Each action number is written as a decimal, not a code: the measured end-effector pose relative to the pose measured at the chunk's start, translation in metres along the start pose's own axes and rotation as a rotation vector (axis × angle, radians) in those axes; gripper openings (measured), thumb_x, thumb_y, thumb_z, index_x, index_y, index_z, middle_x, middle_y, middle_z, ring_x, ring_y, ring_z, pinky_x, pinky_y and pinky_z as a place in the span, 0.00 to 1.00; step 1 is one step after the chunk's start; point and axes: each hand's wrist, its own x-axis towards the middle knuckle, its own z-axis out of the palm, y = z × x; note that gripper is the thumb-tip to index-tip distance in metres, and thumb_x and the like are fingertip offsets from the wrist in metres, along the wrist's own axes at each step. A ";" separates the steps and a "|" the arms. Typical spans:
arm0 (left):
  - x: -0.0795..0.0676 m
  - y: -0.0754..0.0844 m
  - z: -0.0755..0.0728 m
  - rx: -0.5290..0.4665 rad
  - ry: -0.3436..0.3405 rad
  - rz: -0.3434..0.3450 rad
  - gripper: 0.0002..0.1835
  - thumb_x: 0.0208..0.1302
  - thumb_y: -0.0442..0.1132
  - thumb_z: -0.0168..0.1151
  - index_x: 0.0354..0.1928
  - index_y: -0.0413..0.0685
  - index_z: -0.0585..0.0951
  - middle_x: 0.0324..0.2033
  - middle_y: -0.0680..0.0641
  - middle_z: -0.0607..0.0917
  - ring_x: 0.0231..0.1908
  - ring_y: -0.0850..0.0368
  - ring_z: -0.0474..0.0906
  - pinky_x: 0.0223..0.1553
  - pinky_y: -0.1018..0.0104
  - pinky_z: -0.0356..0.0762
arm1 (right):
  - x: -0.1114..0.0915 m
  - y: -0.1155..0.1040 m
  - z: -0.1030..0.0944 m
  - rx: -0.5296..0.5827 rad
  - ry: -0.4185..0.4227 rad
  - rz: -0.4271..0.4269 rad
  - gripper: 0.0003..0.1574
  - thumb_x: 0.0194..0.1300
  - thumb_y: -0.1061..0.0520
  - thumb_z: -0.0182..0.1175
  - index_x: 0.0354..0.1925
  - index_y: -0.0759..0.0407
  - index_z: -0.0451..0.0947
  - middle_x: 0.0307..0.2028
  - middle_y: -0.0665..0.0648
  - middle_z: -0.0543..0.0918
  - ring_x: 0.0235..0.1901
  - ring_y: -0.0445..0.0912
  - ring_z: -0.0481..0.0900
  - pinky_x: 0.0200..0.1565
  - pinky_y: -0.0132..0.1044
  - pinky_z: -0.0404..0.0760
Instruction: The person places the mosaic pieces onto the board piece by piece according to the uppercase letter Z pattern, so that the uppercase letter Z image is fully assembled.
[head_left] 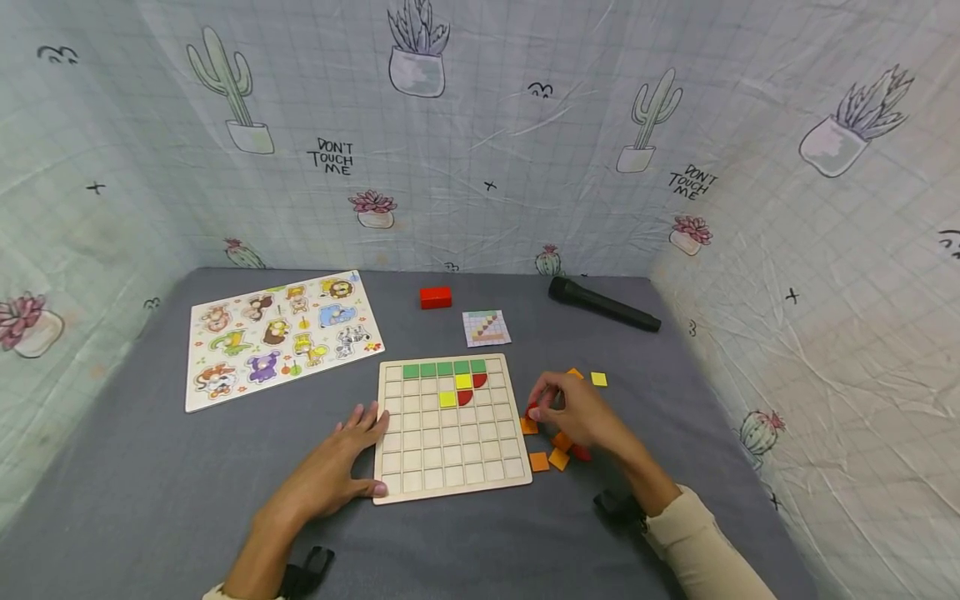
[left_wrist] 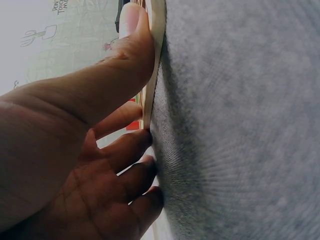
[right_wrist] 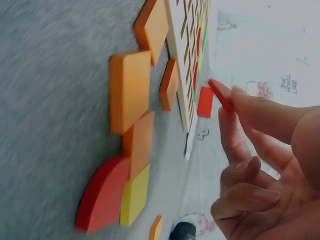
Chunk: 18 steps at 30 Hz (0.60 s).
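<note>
My left hand (head_left: 330,475) rests at the left edge of a wooden grid board (head_left: 420,479), thumb and fingers spread along its rim. In the left wrist view, the thumb (left_wrist: 131,30) lies on the board edge. Several green squares (head_left: 444,368) fill part of the top row, with two yellow squares (head_left: 447,400) and two red quarter-round pieces (head_left: 465,398) below them. To the right of the board, my right hand (head_left: 573,412) pinches a red piece (right_wrist: 221,95) between thumb and index finger, above loose orange squares (right_wrist: 131,90).
Another red quarter-round piece (right_wrist: 102,195) and a yellow square (right_wrist: 135,195) lie among the loose tiles. Behind the board are a patterned card (head_left: 486,328), a red block (head_left: 436,297) and a black microphone-shaped object (head_left: 604,304). An animal puzzle board (head_left: 255,367) lies at the back left.
</note>
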 end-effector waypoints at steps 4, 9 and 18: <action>0.001 -0.001 0.000 0.012 0.006 0.004 0.58 0.51 0.49 0.83 0.81 0.39 0.64 0.81 0.31 0.59 0.81 0.27 0.51 0.77 0.26 0.56 | 0.007 -0.008 0.005 0.009 0.042 0.040 0.09 0.68 0.53 0.74 0.42 0.50 0.84 0.34 0.48 0.84 0.26 0.46 0.73 0.29 0.35 0.73; 0.001 -0.002 0.001 0.015 0.005 0.002 0.58 0.51 0.48 0.83 0.81 0.39 0.63 0.82 0.32 0.58 0.82 0.27 0.50 0.77 0.26 0.55 | 0.016 -0.017 0.017 0.049 0.039 0.060 0.05 0.70 0.54 0.73 0.44 0.48 0.87 0.36 0.48 0.86 0.25 0.46 0.71 0.27 0.33 0.70; 0.000 0.000 0.000 -0.002 0.006 0.000 0.58 0.50 0.49 0.83 0.81 0.39 0.64 0.81 0.31 0.59 0.82 0.26 0.50 0.77 0.26 0.56 | 0.028 -0.034 0.037 0.040 0.069 0.031 0.06 0.67 0.50 0.76 0.36 0.43 0.86 0.34 0.45 0.86 0.26 0.45 0.72 0.28 0.33 0.69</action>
